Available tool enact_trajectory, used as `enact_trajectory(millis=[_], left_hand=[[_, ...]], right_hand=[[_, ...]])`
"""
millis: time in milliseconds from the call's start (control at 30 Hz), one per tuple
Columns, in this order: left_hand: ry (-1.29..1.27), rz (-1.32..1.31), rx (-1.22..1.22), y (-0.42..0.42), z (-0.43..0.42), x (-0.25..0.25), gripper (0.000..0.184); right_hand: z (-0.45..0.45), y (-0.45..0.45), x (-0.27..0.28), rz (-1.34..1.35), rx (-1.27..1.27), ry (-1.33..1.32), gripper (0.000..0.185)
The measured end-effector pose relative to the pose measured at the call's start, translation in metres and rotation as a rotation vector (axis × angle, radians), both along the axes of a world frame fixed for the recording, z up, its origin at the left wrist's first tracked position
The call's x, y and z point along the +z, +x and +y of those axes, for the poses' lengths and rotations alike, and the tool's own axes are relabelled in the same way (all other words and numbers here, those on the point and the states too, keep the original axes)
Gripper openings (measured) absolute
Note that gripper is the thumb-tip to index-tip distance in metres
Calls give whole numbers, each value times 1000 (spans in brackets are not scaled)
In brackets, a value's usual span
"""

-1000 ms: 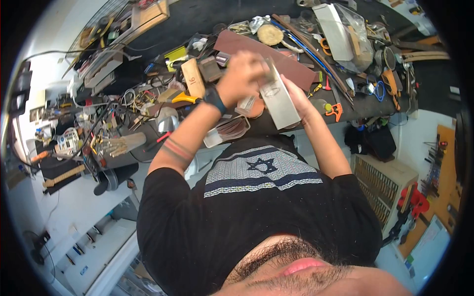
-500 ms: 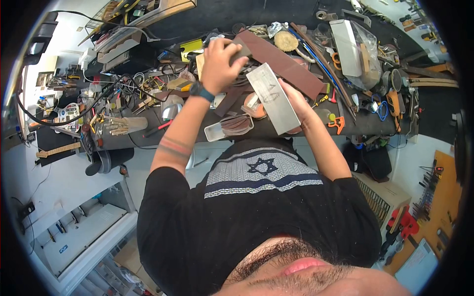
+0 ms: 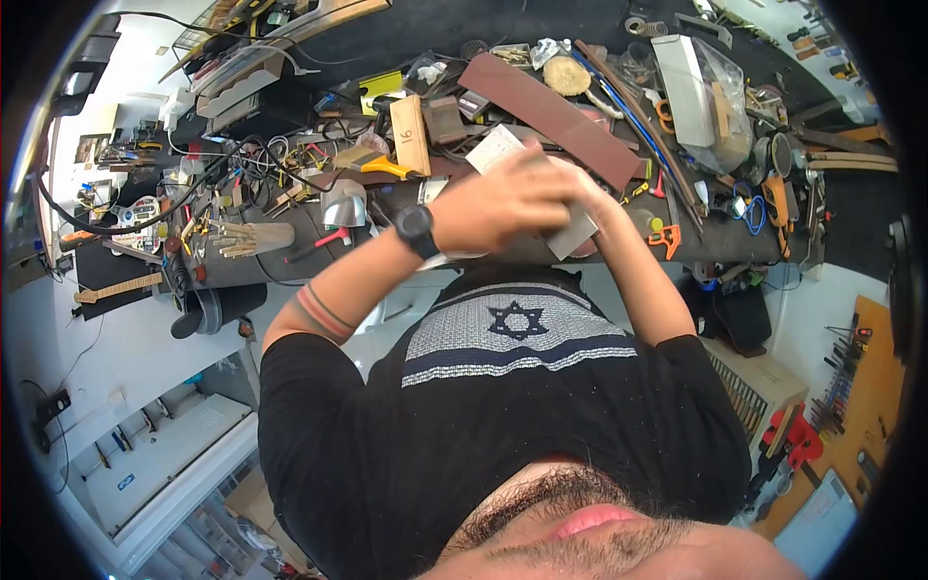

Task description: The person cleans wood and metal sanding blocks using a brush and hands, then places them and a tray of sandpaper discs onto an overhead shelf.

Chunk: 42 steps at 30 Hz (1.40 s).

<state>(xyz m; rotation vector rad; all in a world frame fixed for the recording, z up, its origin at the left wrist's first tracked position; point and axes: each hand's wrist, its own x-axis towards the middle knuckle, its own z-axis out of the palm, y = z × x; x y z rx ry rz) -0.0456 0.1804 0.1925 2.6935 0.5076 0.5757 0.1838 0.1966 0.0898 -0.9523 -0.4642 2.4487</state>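
My right hand [image 3: 586, 191] grips a pale, flat-sided metal block [image 3: 493, 149] from its right side. Across the middle of the block passes my left hand [image 3: 512, 201], blurred, its fingers stretched out and apart with nothing visible in them. Whether that hand touches the block I cannot tell. Beyond the hands lies a long reddish-brown strip [image 3: 551, 118]. A wooden block marked 16 [image 3: 410, 137] and a dark grey-brown block [image 3: 445, 121] lie on the bench to the left of the strip.
Tools and cables crowd the dark workbench [image 3: 319, 253]. A yellow-handled brush [image 3: 382, 166], a red-handled tool [image 3: 329, 240] and a container of wooden sticks [image 3: 261, 238] are on the left. An orange clamp [image 3: 665, 240] and a plastic bag [image 3: 717, 116] are on the right.
My left hand has left the dark block at the back and come down and right, over the metal block. The wooden block marked 16 now shows fully. My right hand still holds the metal block.
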Motion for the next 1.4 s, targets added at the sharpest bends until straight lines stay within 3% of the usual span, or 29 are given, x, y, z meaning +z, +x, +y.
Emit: enact_trajectory(millis=[33,67,100,133,167,233,300,367,433,500,567,633,767,867,933,1033,1067,1200,1300,1333,1367,1400], left_hand=[[3,-17,-88,3,-9,-13,53],[24,-151,-53,-14,6,-30,49],[70,-88,89,-35,32,-28,50],[-36,-102,212,-64,57,-37,48],[150,138,349,-103,78,-42,44],[65,10,488,-132,80,-55,44],[-38,-92,356,-76,38,-6,46],[-70,-88,66,-26,-3,-2,45],[9,-133,-17,-25,-16,-33,44],[-36,-142,134,-72,28,-41,41],[55,191,412,-147,65,-54,41],[-56,-12,603,-176,68,-62,44],[-147,-283,310,-98,26,-26,55],[-116,-31,236,-48,-10,-29,59],[-15,-32,379,-41,-17,-24,54],[-2,-93,624,-40,-8,-38,49],[1,-212,650,-39,-7,-48,38],[40,-211,128,-7,-59,-32,24],[48,-178,368,-55,3,-43,23],[56,-247,653,-61,8,-39,24],[69,-229,673,-59,5,-38,27],[46,-238,491,-46,-14,-32,26]], right_hand=[[7,5,-26,98,30,-33,50],[-1,-4,-16,-158,-39,512,53],[-3,-6,11,-113,49,198,56],[-5,-5,14,-12,69,83,56],[-5,-2,16,88,92,-27,57],[-3,3,7,208,190,25,56],[-10,-12,14,35,108,16,53],[-3,-24,16,-181,28,24,53],[7,-22,2,-106,99,-34,51],[-2,-28,28,-55,87,-55,50],[-4,-20,24,-4,157,14,53],[-9,-17,27,38,155,74,55],[1,-22,18,7,122,2,56],[0,-31,22,-156,0,107,55],[-3,-35,34,-203,-65,162,56],[3,-21,17,-19,54,69,56],[1,-22,27,-21,63,63,56],[3,-29,23,-103,-42,102,57],[6,-23,27,-155,34,209,55],[8,-22,27,35,53,130,54],[7,-26,26,-40,-2,151,54],[9,-33,25,-115,-59,181,54]])
